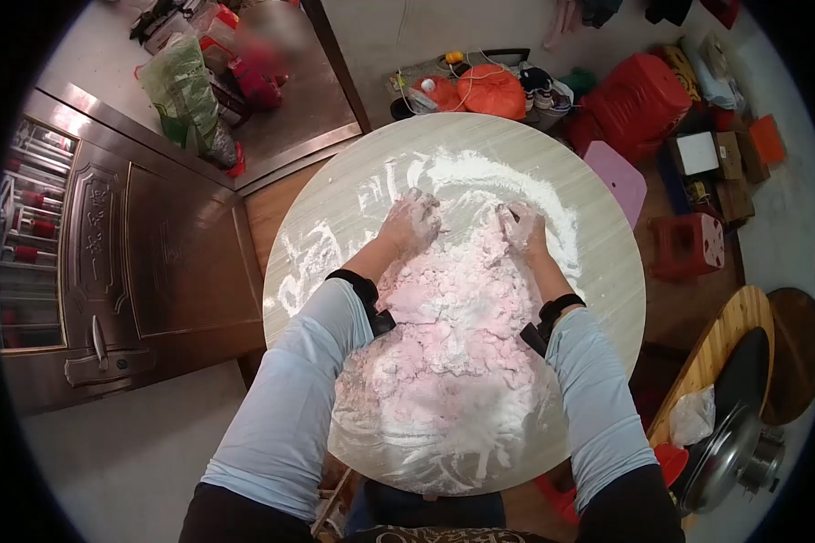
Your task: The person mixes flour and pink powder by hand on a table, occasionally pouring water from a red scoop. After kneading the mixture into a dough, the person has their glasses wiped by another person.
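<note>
Both hands, left (411, 220) and right (522, 228), at far edge of pink crumbly dough (453, 317) on round worktop (607, 271); fingers curled, grip contents unclear.

Wears pale blue-grey sleeves over black ones, black wrist straps with dark blocks, and a dark top with lettering.

The tabletop (611, 299) looks smooth, the pink mixture (453, 335) rough and powdery, the 2 sleeves (285, 389) matt cloth
</note>
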Motion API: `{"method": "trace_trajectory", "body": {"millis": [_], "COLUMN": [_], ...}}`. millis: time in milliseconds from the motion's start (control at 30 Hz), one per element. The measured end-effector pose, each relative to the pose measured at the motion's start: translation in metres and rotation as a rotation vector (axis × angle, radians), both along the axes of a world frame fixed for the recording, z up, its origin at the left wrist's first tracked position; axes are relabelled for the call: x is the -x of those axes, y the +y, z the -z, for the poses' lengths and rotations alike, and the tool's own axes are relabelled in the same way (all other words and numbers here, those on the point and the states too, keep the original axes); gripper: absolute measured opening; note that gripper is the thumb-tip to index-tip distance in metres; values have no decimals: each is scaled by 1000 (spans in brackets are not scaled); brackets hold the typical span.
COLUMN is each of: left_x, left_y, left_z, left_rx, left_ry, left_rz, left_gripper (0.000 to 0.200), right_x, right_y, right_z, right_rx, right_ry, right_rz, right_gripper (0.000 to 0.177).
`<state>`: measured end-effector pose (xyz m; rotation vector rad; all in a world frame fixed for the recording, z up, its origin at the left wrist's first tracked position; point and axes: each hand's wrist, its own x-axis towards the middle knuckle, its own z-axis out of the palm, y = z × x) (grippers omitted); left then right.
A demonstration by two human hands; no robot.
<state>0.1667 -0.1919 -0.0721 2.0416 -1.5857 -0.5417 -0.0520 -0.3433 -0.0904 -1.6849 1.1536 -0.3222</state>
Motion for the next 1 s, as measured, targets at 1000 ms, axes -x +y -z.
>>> {"method": "trace_trajectory", "body": {"millis": [1000], "left_x": [91], "left_y": [111], "left_z": [-37], "left_rx": [36], "left_ry": [29], "left_rz": [-206], "left_gripper": [25], "right_x": [-19], "right_y": [163], "right_z": [-35], "right_rx": [717], "right_ry": [-11], "right_rz": [-426], "right_gripper": [18]}}
